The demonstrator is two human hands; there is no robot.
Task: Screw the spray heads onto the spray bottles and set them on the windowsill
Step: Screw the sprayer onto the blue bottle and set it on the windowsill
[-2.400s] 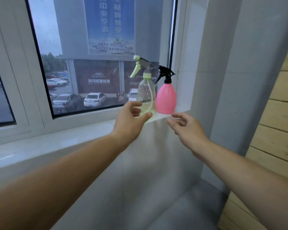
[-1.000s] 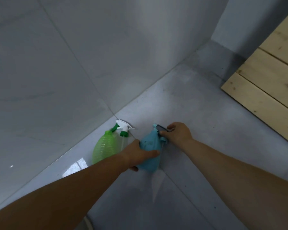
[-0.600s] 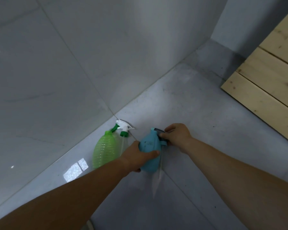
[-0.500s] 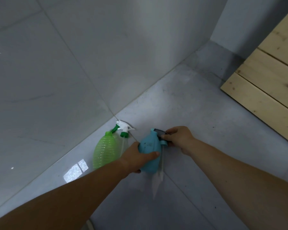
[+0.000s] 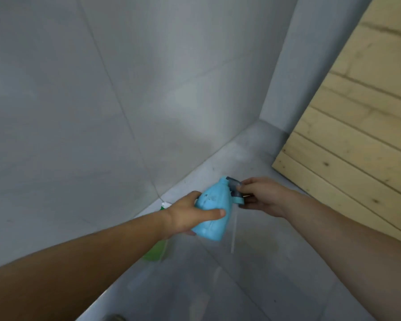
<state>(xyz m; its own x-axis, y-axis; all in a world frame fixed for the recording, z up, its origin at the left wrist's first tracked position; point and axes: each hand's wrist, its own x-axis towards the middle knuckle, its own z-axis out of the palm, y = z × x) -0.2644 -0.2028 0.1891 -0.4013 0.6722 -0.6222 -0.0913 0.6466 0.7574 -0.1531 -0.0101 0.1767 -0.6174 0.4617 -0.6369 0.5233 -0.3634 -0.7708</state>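
Two hands were engaged on one blue bottle point(image 5: 212, 213), which had been raised clear of the floor since half a second earlier, when it sat low beside the green one. Nearest, the left hand point(image 5: 190, 216) was wrapped round the bottle's belly, thumb laid across the front. Just beyond it, the right hand point(image 5: 258, 198) was closed on the grey-and-blue spray head point(image 5: 234, 189), held beside the neck with its pale dip tube point(image 5: 233, 230) hanging outside the bottle; judged from this, the head was not yet inserted, so threading remained to be done. Bottle body was smooth, opaque plastic, pear-shaped and tapering to the neck; the tube was thin and translucent. Behind the left forearm, the green bottle point(image 5: 154, 251) was largely hidden, its white head tip barely visible. Further off lay the matt grey tiled floor point(image 5: 252, 286), then the glossy wall tiles point(image 5: 102, 100) and the knotted wooden planks point(image 5: 357, 135). No windowsill was in view.
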